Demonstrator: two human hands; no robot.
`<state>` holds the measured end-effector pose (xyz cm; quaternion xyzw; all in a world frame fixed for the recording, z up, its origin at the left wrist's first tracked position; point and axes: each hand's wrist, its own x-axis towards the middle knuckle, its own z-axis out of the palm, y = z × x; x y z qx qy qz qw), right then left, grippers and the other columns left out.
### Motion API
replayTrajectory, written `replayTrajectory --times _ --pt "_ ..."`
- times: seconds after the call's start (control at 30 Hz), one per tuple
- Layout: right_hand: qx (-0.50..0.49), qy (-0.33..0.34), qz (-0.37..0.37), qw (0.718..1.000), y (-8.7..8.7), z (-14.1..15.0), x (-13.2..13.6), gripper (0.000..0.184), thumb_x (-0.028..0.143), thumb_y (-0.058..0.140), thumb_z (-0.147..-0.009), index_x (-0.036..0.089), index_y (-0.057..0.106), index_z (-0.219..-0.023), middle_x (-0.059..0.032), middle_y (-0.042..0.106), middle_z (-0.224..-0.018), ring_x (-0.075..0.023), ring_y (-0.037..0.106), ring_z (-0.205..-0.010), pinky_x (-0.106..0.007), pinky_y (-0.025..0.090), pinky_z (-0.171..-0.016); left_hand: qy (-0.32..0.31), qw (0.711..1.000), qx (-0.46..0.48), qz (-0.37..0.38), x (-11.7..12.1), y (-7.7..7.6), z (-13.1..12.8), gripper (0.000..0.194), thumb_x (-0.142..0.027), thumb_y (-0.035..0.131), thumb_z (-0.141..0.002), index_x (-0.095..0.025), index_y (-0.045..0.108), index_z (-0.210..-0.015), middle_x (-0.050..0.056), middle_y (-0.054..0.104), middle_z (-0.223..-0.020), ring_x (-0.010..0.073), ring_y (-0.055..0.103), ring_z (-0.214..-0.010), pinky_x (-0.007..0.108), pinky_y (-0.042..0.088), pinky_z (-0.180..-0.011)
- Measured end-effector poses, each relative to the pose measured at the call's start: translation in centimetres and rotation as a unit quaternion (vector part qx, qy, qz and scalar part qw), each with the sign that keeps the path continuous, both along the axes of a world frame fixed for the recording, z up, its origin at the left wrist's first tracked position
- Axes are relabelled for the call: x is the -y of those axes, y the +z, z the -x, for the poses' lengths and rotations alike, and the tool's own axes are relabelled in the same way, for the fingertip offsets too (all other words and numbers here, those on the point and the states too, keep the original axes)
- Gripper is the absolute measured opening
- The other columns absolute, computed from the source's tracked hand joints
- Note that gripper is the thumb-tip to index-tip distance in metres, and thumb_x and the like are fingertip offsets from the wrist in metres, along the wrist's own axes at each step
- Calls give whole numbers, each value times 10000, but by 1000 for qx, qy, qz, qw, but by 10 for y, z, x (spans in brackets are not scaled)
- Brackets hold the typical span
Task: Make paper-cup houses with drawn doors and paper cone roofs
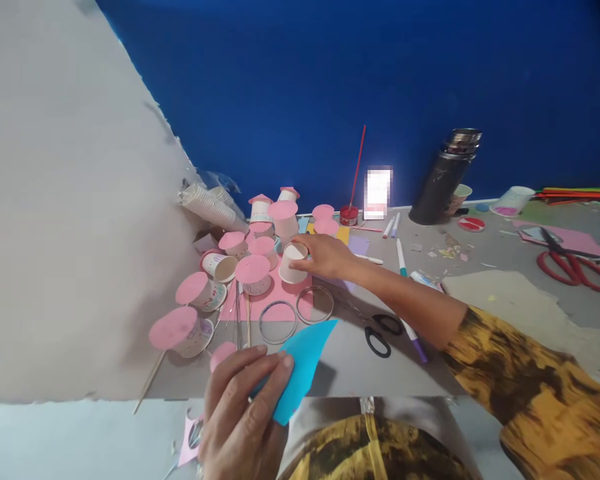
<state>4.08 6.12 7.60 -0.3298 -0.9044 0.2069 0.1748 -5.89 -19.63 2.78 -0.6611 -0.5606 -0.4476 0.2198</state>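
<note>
My left hand (253, 400) pinches a bright blue piece of paper (303, 367) in front of the table's near edge. Further back, my right hand (325, 257) reaches across and has thumb and fingers around a white paper cup (293, 272), standing with its rim up on a pink sheet (300, 303). To the left of that cup are several paper cups with round pink paper discs on them, such as the cup with a pink disc (255, 285). Two thin rings, including the left ring (277, 322), lie just in front of the right hand.
Black-handled scissors (379, 341) lie right of the rings, beside a marker (414, 340). A dark flask (443, 180) stands at the back, near a bright phone-like screen (379, 190). Red-handled scissors (575, 270) lie far right. Stacked paper cups (213, 207) lean at the left wall.
</note>
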Motion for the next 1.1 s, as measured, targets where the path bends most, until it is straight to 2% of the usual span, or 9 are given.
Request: replayTrajectory --times 0.13,0.23,0.37,0.47,0.57,0.67,0.83,0.97,1.1 --pt "-31 -11 5 999 1 -16 -4 430 422 705 -881 251 659 -1273 -47 755 -1190 -259 690 -1030 -342 496 -808 -33 999 -16 6 -21 -21 -7 418 27 594 -831 -222 729 -1139 69 760 -975 255 650 -1039 416 561 -884" --pt "-52 -22 4 998 -2 -52 -4 418 379 724 -856 242 674 -1248 -44 756 -1182 -243 697 -992 -351 512 -841 -106 987 -27 121 -35 -39 -22 314 -30 520 -874 -211 720 -1034 74 764 -957 255 675 -965 426 569 -815" --pt "-103 -88 18 991 -11 -113 0 483 379 746 -810 245 687 -1270 -55 760 -1187 -250 707 -953 -373 539 -824 -139 949 -26 282 -33 -42 -31 320 -204 623 -873 -227 692 -1185 134 709 -1254 352 614 -1220 545 560 -941" --pt "-147 -168 27 974 -19 -154 2 511 415 712 -827 227 676 -1301 -75 769 -1161 -256 715 -934 -366 555 -773 -134 954 -17 269 -37 -37 -22 334 -281 608 -933 -226 651 -1261 148 659 -1350 344 544 -1335 527 545 -1002" --pt "-127 -207 26 970 -24 -177 5 478 411 690 -836 228 684 -1277 -73 780 -1117 -260 721 -903 -376 557 -762 -63 975 -30 212 -60 -36 -14 233 -263 551 -980 -194 676 -1164 153 700 -1222 328 610 -1204 524 550 -953" --pt "-57 -187 -6 981 -24 -180 10 426 393 683 -844 262 693 -1249 -57 783 -1108 -275 715 -918 -389 542 -773 18 966 -57 251 -88 -34 -18 151 -261 598 -954 -162 702 -998 132 713 -994 308 631 -962 497 551 -832" --pt "-19 -168 -49 984 -26 -178 13 451 406 659 -876 246 661 -1297 -87 746 -1249 -325 687 -1082 -426 534 -833 70 937 -95 328 -113 -32 -37 105 -190 623 -908 -161 697 -839 136 688 -930 333 612 -975 479 497 -806" --pt "-13 -158 -41 986 -26 -176 6 460 407 654 -877 241 656 -1306 -97 720 -1304 -339 676 -1129 -443 538 -863 70 952 -48 296 -117 -36 -39 147 -87 587 -870 -180 657 -781 112 685 -892 309 618 -955 442 459 -795" --pt "-16 -105 -42 993 -20 -154 -3 476 346 670 -869 230 639 -1330 -107 693 -1338 -324 668 -1159 -428 540 -892 76 967 6 243 -118 -37 -31 112 -96 585 -887 -187 645 -865 83 695 -889 267 632 -913 398 465 -787"
